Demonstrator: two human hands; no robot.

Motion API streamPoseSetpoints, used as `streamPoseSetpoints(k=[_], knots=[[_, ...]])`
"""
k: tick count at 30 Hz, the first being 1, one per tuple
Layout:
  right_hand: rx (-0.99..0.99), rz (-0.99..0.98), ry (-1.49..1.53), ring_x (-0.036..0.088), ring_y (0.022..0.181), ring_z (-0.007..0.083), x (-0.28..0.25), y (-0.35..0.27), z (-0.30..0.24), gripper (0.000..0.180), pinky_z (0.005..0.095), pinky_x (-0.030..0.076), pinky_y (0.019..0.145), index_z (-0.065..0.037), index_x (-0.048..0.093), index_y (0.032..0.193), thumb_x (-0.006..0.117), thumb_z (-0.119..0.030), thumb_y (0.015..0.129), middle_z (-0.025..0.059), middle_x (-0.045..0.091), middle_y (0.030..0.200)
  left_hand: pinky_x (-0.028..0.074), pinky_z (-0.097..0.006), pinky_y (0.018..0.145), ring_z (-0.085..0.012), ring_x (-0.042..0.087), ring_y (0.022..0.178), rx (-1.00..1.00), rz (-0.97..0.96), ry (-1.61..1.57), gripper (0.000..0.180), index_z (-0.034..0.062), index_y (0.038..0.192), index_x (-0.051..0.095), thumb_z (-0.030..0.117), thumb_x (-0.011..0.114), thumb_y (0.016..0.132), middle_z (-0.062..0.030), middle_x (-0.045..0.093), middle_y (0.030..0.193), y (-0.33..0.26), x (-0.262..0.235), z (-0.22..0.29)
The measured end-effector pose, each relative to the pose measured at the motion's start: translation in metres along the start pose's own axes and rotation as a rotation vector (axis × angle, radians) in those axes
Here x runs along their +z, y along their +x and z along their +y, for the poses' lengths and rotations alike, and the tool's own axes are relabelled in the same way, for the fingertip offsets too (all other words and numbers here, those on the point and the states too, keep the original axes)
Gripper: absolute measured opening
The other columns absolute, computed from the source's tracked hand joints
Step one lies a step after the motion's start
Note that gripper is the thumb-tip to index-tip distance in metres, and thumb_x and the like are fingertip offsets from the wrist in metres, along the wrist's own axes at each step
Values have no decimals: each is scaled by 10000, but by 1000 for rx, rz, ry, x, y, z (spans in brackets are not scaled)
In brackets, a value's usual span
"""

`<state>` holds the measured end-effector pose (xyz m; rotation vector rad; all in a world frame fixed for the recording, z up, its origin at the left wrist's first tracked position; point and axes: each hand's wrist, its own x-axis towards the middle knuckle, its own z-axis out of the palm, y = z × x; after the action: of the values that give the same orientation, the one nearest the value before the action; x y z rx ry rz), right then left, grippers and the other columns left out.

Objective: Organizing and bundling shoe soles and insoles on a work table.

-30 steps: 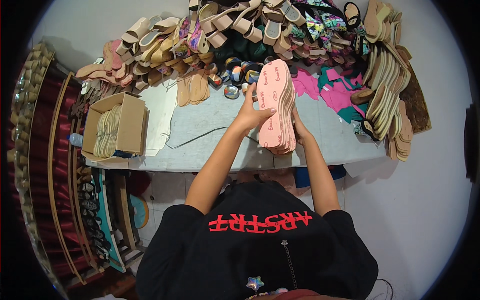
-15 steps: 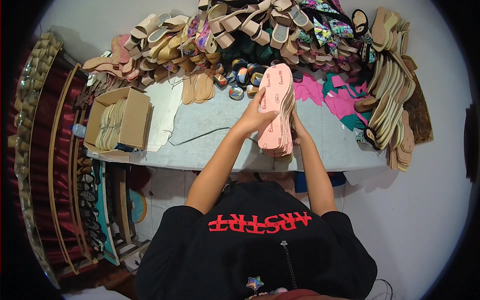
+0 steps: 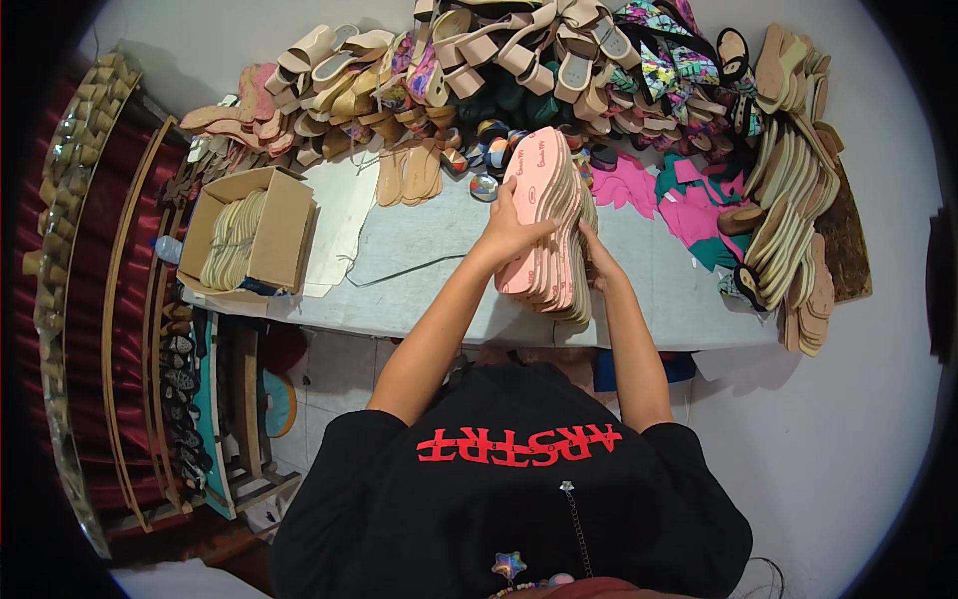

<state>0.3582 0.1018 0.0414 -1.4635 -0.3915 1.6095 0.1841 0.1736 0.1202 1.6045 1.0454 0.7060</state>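
Upright on the grey tabletop (image 3: 419, 250), a stack of pink insoles (image 3: 544, 235) stands on edge between your hands. Your left hand (image 3: 511, 232) presses flat on the front sole, fingers spread and closed on it; your right hand (image 3: 597, 255) braces the back, fingers closed on the stack. Squeeze evenly and keep the edges flush. These soles look thin, flexible, smooth-faced, with tan layers behind.

A grey worktable (image 3: 419, 250) stands on a pale floor (image 3: 848, 439), dark red shelving (image 3: 90, 299) at left.
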Motion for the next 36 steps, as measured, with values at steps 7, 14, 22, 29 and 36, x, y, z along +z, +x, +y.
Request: streamPoseSetpoints(k=[7, 14, 22, 29, 36], knots=[[-90, -33, 118, 498, 1092, 260, -22, 28, 19, 760, 338, 417, 891, 52, 328, 1280, 518, -500, 795, 199, 443, 1245, 440, -342, 853, -288, 461, 1074, -106, -59, -326, 935, -27, 1295, 94, 105, 737, 630, -245, 373, 1204, -6, -18, 15], [-21, -120, 212, 524, 1054, 268, 9, 0, 8, 670, 386, 446, 877, 23, 328, 1275, 515, -426, 816, 194, 461, 1212, 446, -377, 852, -283, 479, 1060, -114, -46, -332, 924, 25, 1306, 109, 72, 729, 623, -212, 401, 1206, -1, -43, -21], [-184, 7, 188, 534, 983, 285, 52, -15, 6, 687, 418, 510, 765, 18, 200, 1242, 631, -157, 736, 194, 441, 1134, 428, -376, 861, -263, 475, 1064, -185, -163, -521, 903, 139, 1324, 132, 47, 706, 633, -175, 412, 1210, -12, -98, -47], [-261, 55, 67, 551, 898, 275, 97, -15, 25, 555, 373, 517, 708, -3, 211, 1076, 623, -71, 710, 215, 450, 1022, 407, -372, 881, -247, 483, 1044, -255, -181, -613, 859, 182, 1335, 100, 46, 642, 682, -160, 421, 1205, -38, -151, -98], [-298, 220, -54, 569, 823, 253, 131, -6, 57, 548, 344, 504, 678, 7, 210, 1076, 618, -65, 718, 214, 481, 979, 410, -379, 873, -247, 465, 1050, -289, -212, -589, 839, 186, 1319, 88, 71, 603, 666, -133, 410, 1182, -43, -170, -146]])
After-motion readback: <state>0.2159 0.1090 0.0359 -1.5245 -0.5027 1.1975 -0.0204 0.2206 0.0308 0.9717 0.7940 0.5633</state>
